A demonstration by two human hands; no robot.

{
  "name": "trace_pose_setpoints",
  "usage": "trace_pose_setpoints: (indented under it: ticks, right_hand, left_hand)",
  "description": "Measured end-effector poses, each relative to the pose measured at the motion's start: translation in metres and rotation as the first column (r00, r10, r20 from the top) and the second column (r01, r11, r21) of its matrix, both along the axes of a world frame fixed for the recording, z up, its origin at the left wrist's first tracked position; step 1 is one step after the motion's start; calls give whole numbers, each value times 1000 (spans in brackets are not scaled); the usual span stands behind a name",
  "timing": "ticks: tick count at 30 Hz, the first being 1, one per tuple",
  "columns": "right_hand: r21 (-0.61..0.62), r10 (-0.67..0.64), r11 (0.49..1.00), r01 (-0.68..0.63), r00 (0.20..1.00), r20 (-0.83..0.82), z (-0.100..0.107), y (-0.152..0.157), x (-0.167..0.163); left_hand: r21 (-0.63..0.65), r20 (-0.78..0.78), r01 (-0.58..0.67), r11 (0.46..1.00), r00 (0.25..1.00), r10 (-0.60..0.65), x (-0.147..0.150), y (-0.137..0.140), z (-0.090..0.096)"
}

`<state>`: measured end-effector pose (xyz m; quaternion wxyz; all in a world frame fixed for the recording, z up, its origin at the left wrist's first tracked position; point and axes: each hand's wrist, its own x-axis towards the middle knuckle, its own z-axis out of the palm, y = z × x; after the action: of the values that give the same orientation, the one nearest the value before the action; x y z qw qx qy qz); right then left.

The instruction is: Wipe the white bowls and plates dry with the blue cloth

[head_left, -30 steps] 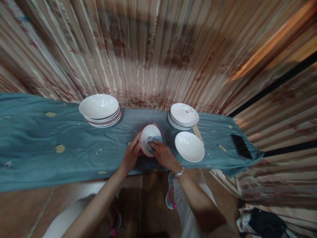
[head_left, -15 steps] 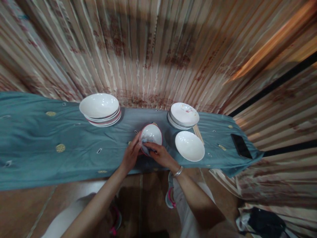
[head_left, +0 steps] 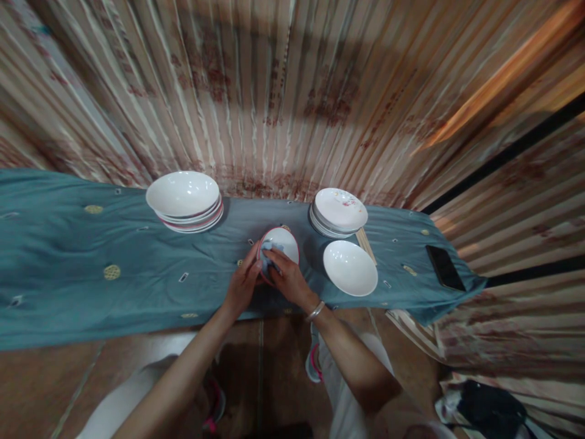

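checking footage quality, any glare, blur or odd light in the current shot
Head view: glints on the bowl stack and lone bowl; head view: soft detail on the cloth; head view, upper right: orange glow on the curtain.

Patterned curtains (head_left: 256, 140) and a cloth-covered table (head_left: 146, 262) suggest a home.

Cloth (head_left: 266, 248) in bowl (head_left: 287, 242), dish stack (head_left: 185, 201) behind-left, plate stack (head_left: 339, 212) behind-right.
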<state>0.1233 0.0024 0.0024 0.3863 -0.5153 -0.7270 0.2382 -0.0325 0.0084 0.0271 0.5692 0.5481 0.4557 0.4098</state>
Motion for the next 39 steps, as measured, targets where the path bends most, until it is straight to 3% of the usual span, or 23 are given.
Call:
trace_pose_setpoints:
  ticks: [11, 20, 28, 33, 39]
  right_hand:
    - [90, -108, 992, 88, 962, 250, -6, 11, 8]
    - [128, -201, 979, 157, 818, 538, 6, 7, 11]
    - [103, -208, 977, 186, 743, 636, 13, 0, 18]
    - [91, -187, 982, 166, 768, 613, 9, -5, 25]
    - [70, -70, 997, 41, 874, 482, 4, -13, 41]
  left_hand:
    - [-9, 27, 18, 1000, 999, -18, 0, -2, 3]
    - [1, 60, 19, 1000, 998, -19, -1, -2, 0]
    - [-3, 67, 18, 1000, 998, -18, -1, -1, 0]
    - [-6, 74, 6, 1000, 997, -6, 0, -1, 0]
    - [-30, 103, -19, 999, 994, 22, 1, 1, -3]
